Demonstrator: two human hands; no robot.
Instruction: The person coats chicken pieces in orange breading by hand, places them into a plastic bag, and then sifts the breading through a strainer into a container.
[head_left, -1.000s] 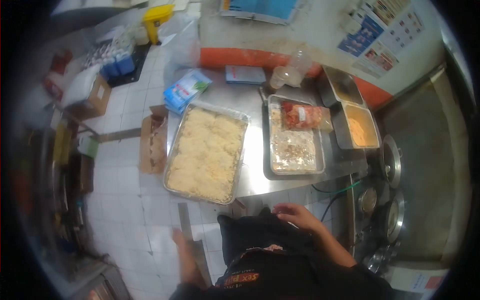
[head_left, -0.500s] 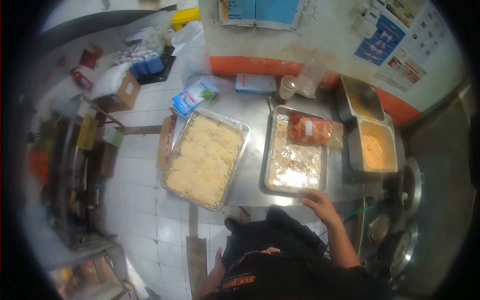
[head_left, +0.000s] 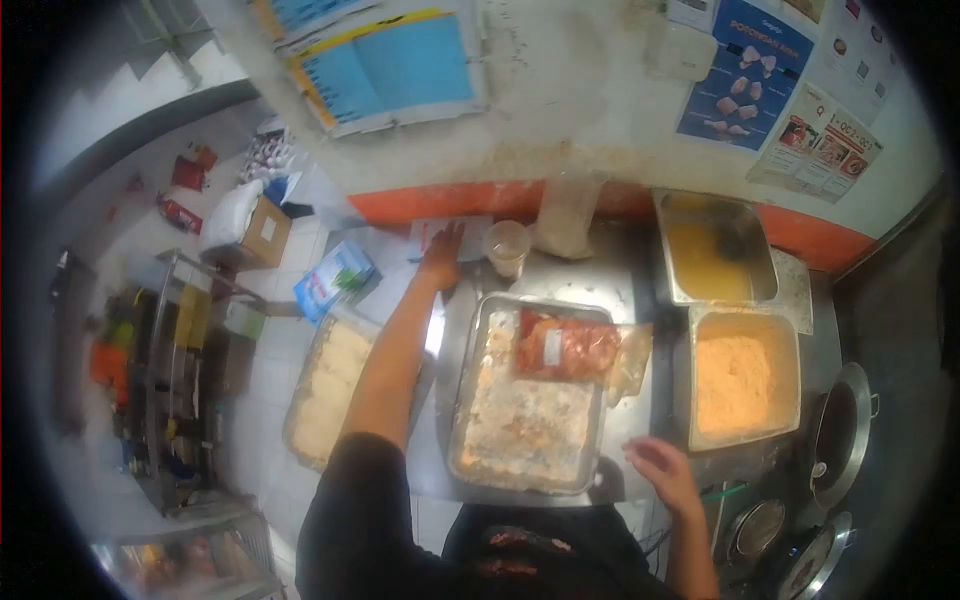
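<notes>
My left hand (head_left: 442,252) reaches to the back of the metal table, its fingers stretched over a flat grey-white box (head_left: 425,232). To its right stands a clear plastic cup (head_left: 507,248). My right hand (head_left: 664,472) hovers near the table's front edge, fingers loosely apart and holding nothing. Beside it lies a metal tray (head_left: 525,430) with residue on its bottom. A plastic bag of red, sauced meat (head_left: 575,350) rests across that tray's upper right. My left forearm partly hides a second tray (head_left: 325,400), filled with pale crumbs.
A deep steel pan of orange powder (head_left: 740,375) and another with yellowish liquid (head_left: 715,255) stand at right. A blue packet (head_left: 335,280) lies at back left; a clear bag (head_left: 568,215) leans on the wall. Woks (head_left: 842,430) sit at lower right.
My left hand has risen from beside my body to the flat box at the back. My right hand has drawn away from the tray's front edge. The view has shifted.
</notes>
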